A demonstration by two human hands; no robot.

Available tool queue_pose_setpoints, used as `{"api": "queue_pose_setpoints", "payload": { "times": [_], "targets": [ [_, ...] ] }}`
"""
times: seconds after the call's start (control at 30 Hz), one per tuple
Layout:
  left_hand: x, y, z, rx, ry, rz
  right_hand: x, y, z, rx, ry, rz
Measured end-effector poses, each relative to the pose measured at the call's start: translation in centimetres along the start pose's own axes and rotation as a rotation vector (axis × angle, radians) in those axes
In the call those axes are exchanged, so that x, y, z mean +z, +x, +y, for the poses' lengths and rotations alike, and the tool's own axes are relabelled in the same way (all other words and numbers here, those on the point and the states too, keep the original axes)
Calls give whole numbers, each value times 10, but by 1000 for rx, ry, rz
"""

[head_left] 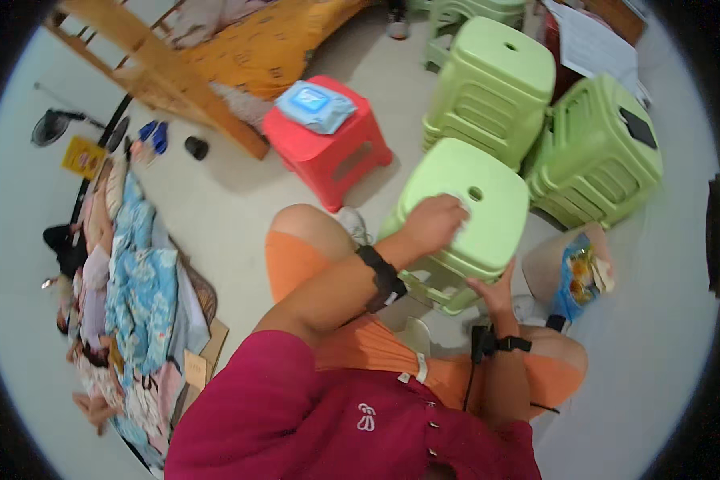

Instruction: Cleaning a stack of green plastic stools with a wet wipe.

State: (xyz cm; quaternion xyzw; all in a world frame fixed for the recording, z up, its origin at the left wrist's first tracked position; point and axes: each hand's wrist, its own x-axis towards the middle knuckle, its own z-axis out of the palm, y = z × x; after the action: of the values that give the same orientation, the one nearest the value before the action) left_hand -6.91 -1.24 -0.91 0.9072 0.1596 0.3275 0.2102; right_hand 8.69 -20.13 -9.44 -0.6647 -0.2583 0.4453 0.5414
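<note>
Atop one lt.-green plastic stool (456,170), round hole in seat: your L hand (434,222), fingers bunched on 1 wht. wipe (463,224), pressed to the seat just beside the hole. Your R hand (498,294): thumb & fingers gripping same stool's near R edge. Stool loc.: upright, directly in front of you. Blk. straps (382,276) w/ attached units: 1 ea. forearm, nr. wrist. Beyond stool: 1 stack lt.-green stools (484,96), upright; to its R, another green stack (588,164) w/ flat blk. item (638,128) on top. Ahead-L: 1 red stool (316,152), bearing 1 blue-&-wht. soft pack (316,106). Just past your R knee: blue bag (570,284), yellow-orange contents, details blurred. Far L: floor bedding (140,288), blue floral. Upper L: wooden frame (164,76) & orange sheet (256,52); blue slippers (157,136) on floor nearby.
</note>
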Motion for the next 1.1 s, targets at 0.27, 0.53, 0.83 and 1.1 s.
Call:
{"api": "queue_pose_setpoints", "payload": {
  "times": [0.27, 0.53, 0.83, 1.1],
  "targets": [
    [20, 49, 5, -66, 253, -395, -8, -3, -8, -52, -10, -51],
    [37, 86, -13, -339, 127, -630, -10, -5, 5, -12, -137, 93],
    [8, 99, -68, -605, 468, -592, -13, -13, -24, 30, -287, 90],
    [63, 62, 26, 114, 21, -722, -19, -6, -5, -41, -297, 40]
  ]
}}
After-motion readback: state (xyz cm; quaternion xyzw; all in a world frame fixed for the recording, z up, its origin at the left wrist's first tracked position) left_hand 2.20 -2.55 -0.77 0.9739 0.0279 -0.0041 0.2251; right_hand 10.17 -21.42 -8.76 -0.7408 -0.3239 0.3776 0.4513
